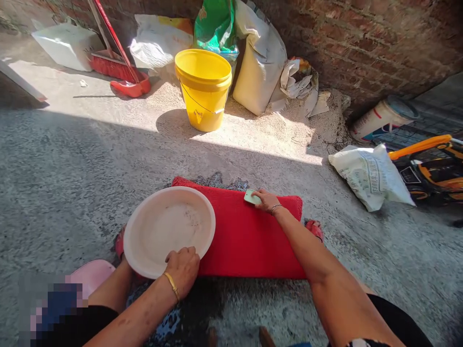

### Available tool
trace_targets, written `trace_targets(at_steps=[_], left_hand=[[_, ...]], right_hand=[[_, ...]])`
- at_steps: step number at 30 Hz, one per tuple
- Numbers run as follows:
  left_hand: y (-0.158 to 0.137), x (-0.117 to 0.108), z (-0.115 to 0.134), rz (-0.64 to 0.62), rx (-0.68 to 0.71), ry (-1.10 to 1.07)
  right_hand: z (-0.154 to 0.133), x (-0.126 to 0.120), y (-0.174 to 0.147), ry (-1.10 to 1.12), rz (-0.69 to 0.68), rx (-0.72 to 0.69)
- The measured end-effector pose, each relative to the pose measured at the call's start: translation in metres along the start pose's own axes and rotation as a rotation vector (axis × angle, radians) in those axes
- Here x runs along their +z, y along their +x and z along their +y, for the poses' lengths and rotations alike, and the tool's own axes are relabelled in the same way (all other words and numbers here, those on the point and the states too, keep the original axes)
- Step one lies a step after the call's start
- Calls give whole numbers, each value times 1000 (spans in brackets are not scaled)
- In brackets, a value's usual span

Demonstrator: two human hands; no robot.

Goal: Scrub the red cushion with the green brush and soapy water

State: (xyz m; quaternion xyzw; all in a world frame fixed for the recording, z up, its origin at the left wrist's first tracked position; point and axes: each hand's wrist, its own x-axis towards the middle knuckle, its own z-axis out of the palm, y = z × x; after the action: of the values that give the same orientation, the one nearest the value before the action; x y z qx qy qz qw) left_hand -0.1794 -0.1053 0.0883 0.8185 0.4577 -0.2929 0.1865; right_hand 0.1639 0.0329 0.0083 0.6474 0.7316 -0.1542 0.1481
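Observation:
A round, pale plastic basin (170, 217) is at the left end of a red, cloth-like mat or pad (238, 236), covering part of it. My left hand (183, 270) has its fingers closed over the basin's near rim. On the mat's far right part, my right hand (266, 200) grips a pale green brush-like block (250, 196) and presses it against the red surface. The block's underside is hidden. Wet patches show on the concrete along the mat's far and near edges.
Farther off stands a yellow bucket (203, 96). Behind it are a white sack (258, 67) and a green bag (216, 24). A red broom and dustpan (132, 86) lie left. To the right are a white bag (372, 176) and an orange-black machine (434, 168).

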Motion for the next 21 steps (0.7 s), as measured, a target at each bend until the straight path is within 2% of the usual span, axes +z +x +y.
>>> trace_targets(at_steps=[3, 5, 7, 9, 10, 12, 15, 18, 20, 21], left_hand=[[1, -4, 2, -1, -9, 0], [1, -6, 4, 3, -8, -2], [0, -8, 5, 7, -9, 0], [-2, -9, 5, 11, -14, 4], [-2, -9, 6, 12, -16, 6], [-3, -8, 6, 12, -21, 9], [-2, -7, 6, 8, -26, 15], [-1, -7, 6, 13, -14, 29], [0, -8, 6, 14, -2, 38], [1, -9, 6, 13, 0, 39]], right_hand=[[85, 7, -49, -7, -56, 332], [124, 7, -83, -41, -89, 532], [143, 6, -109, -71, -106, 653], [141, 4, -117, -84, -105, 701], [131, 3, -114, -82, -99, 690], [94, 1, -96, -67, -60, 578], [10, -4, -55, -27, 22, 242], [-77, -8, -19, 7, 36, -79], [-114, -9, -5, 17, 23, -192], [-123, -8, -1, 19, 13, -213]])
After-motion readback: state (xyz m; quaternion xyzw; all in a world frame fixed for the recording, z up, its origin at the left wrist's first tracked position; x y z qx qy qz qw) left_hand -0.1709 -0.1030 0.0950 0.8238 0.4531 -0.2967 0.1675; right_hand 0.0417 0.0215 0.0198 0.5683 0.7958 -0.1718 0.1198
